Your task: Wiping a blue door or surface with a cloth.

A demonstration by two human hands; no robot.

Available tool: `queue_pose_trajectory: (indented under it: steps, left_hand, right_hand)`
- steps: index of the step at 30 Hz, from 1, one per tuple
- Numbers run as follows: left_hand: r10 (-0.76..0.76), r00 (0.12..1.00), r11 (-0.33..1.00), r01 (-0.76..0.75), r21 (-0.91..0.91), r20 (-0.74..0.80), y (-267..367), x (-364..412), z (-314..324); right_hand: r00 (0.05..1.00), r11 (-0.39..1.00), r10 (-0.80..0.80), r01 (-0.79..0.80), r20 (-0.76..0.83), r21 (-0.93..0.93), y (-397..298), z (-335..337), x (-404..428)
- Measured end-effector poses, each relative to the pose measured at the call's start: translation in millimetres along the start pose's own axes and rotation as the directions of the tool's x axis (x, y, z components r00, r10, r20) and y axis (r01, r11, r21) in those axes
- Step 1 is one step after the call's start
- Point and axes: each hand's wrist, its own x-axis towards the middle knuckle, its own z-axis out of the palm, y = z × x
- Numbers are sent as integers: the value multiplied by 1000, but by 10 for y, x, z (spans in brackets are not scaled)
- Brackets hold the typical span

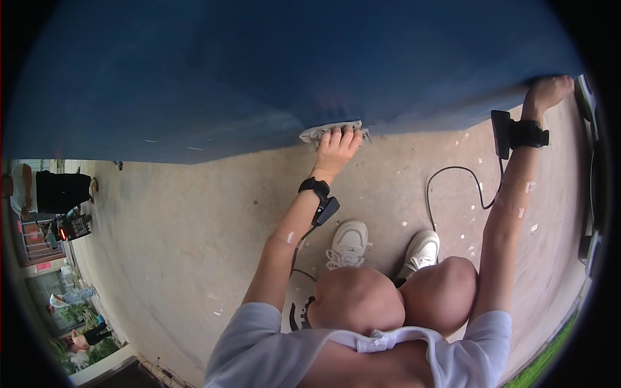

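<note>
A large dark blue panel with a smooth, slightly shiny face (291,63) fills the upper part of the view. My left hand (338,148) is closed on a crumpled grey cloth (322,132), which lies against the panel near its lower edge. At the far right, my right hand (550,94) rests at the panel's edge with bent fingers; whether anything is in it cannot be told. Each wrist wears a black strap with a black device and a cable.
Below the panel lies a concrete floor (204,218) with pale spots. Black cables hang near my white shoes (350,240). A person (58,191) stands at the far left by a parked two-wheeler (73,228); more people are farther off. Part of a vehicle (593,169) borders the right rim.
</note>
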Motion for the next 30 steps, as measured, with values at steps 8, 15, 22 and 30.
queue_pose_trajectory:
  steps: [8, 15, 22, 30]
  left_hand:
    - [-330, 940, 926, 340, -162, 87, -104, -119, -87]
    - [-354, 813, 921, 389, -21, -462, -1264, 920, -1057]
    - [-319, 773, 915, 403, 36, -549, -1502, 1280, -1194]
    - [-361, 914, 894, 395, -209, 183, -653, -163, -249]
  right_hand:
    - [987, 989, -146, 144, 63, 29, 515, 41, -11]
    - [843, 810, 515, -538, 153, 234, -949, -353, 134]
    - [971, 949, 211, -232, 113, 212, -1236, -429, 300]
    - [961, 946, 225, -255, 161, 200, -1429, -532, 331]
